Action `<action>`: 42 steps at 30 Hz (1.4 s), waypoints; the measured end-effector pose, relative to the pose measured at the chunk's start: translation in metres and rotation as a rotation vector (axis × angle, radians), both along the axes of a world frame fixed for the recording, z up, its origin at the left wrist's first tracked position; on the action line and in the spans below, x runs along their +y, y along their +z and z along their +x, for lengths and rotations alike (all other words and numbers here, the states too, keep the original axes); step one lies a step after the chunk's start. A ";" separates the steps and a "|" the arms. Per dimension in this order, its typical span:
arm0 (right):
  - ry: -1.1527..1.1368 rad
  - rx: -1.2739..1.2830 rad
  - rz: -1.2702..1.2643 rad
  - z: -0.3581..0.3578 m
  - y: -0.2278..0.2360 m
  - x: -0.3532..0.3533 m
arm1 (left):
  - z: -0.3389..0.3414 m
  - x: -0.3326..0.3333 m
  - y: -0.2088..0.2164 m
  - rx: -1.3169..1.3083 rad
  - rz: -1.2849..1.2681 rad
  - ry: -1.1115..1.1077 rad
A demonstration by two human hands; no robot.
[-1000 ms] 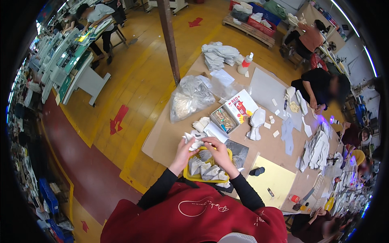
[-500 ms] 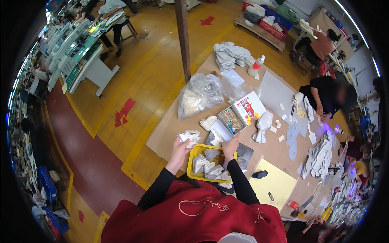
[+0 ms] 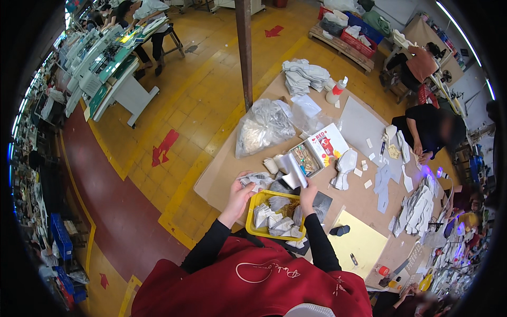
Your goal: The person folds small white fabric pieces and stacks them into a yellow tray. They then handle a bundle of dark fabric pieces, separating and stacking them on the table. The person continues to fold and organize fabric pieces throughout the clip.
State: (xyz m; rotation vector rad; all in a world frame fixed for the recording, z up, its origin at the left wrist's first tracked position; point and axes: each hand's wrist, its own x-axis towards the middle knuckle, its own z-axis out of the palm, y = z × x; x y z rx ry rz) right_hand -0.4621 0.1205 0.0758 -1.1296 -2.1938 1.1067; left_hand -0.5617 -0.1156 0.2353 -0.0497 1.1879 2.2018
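Note:
My left hand (image 3: 238,198) is closed on a small bunch of grey-and-white fabric pieces (image 3: 259,180), to the left of a yellow basket (image 3: 251,221). Beyond the basket's right end, my right hand (image 3: 308,193) grips the near edge of a white sheet (image 3: 297,170), which stands tilted up off the table. Inside the basket are stacks of grey and white cut pieces (image 3: 277,221) and some yellowish thread. An open box of pens and small tools (image 3: 306,158) sits just beyond the sheet, partly hidden by it.
A clear bag (image 3: 264,127), a printed white box lid (image 3: 328,141) and a red-labelled bottle (image 3: 336,91) stand farther back on the table. Snips (image 3: 354,259) lie on a yellow sheet (image 3: 364,236) at right. A post (image 3: 244,53) rises behind the table; a co-worker (image 3: 422,127) sits at right.
My right hand has lifted the white sheet from flat on the table to a steep tilt. The left hand has moved slightly right, still with its fabric pieces.

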 end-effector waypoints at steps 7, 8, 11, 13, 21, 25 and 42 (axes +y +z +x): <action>-0.146 -0.116 0.035 -0.006 0.012 0.067 | -0.002 -0.002 -0.002 0.048 0.037 -0.034; -0.133 -0.170 0.082 -0.012 0.013 0.070 | -0.001 -0.002 -0.001 0.053 0.039 -0.026; 0.039 -0.119 0.139 -0.014 0.007 0.074 | 0.000 -0.002 0.003 0.068 0.038 -0.025; 0.062 -0.065 0.350 -0.019 0.009 0.072 | 0.001 -0.003 0.004 0.076 0.016 -0.044; 0.703 0.374 -0.155 -0.034 0.168 -0.027 | 0.002 -0.012 -0.030 0.231 -0.206 -0.057; 1.019 0.293 -0.101 -0.033 0.180 -0.044 | 0.005 0.004 -0.014 0.322 -0.350 -0.174; 0.672 0.375 0.192 -0.012 0.147 -0.058 | 0.018 0.041 -0.020 0.237 -0.387 -0.094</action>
